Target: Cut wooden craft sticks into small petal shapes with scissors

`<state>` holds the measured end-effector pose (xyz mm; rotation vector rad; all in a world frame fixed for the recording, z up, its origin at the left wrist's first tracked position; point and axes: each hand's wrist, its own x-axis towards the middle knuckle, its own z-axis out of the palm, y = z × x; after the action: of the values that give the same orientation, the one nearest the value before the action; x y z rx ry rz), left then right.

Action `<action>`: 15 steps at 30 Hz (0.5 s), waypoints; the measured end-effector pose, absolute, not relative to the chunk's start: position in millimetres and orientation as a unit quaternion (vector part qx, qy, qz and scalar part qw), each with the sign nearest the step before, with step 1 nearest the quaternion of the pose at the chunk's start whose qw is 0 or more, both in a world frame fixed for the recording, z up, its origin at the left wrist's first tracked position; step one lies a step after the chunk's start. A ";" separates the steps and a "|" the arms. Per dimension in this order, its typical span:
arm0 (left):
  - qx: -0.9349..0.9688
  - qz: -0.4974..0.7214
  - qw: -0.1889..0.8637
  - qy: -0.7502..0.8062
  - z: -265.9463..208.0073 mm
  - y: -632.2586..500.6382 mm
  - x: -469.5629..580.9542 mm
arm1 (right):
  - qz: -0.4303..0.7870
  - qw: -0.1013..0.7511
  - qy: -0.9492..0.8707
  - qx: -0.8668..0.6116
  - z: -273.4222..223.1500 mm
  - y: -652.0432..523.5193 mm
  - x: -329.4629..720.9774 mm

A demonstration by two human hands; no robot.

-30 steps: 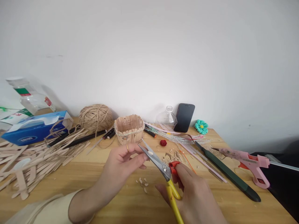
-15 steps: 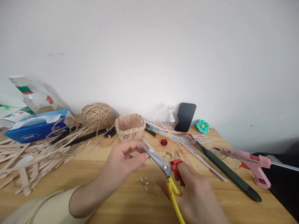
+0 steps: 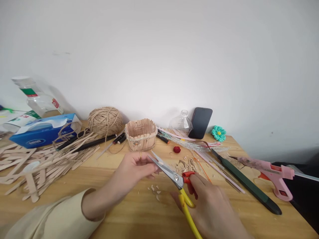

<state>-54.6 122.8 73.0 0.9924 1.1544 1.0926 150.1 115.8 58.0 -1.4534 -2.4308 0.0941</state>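
My right hand point(image 3: 206, 199) grips scissors point(image 3: 176, 179) with yellow and red handles, their blades parted and pointing up and left. My left hand point(image 3: 137, 169) is closed in a pinch beside the blades, thumb against fingers; what it holds is mostly hidden. A tiny pale piece point(image 3: 160, 163) shows at the blades near the thumb tip. Small pale chips point(image 3: 155, 191) lie on the wooden table below. Just beyond my left hand stands a small basket of craft sticks point(image 3: 141, 141) with a beaded trim.
Left are loose craft sticks point(image 3: 47, 169), a blue tissue pack point(image 3: 42, 136), a bottle point(image 3: 41, 99) and a twine ball point(image 3: 105, 121). Behind stand a phone point(image 3: 200, 122) and a clear vessel point(image 3: 183, 122). Right lie a dark green tool point(image 3: 245, 179) and a pink glue gun point(image 3: 276, 176).
The whole view has shifted slightly, so the table things appear a little further right. Both hands keep nearly the same pose, and the scissor blades stay parted beside the left fingertips.
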 end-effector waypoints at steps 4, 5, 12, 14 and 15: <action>0.413 0.398 0.599 0.559 55.2 119.8 -64.2 | 0.182 0.074 -0.829 -0.524 67.2 114.8 159.2; 0.427 0.378 0.588 0.573 50.7 118.9 -67.7 | 0.225 0.059 -0.824 -0.517 69.1 115.4 162.9; 0.564 0.298 0.493 0.592 30.3 116.7 -83.4 | 0.303 -0.019 -0.803 -0.513 63.7 122.2 182.9; 0.569 0.294 0.486 0.594 28.2 117.4 -84.1 | 0.288 -0.038 -0.810 -0.510 60.3 122.5 183.7; 0.571 0.293 0.483 0.596 27.4 117.8 -84.4 | 0.283 -0.046 -0.812 -0.508 59.5 122.5 183.1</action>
<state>-84.4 117.8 27.4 1.3905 1.4520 0.7133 183.1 122.5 59.5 -1.6445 -2.6279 0.9165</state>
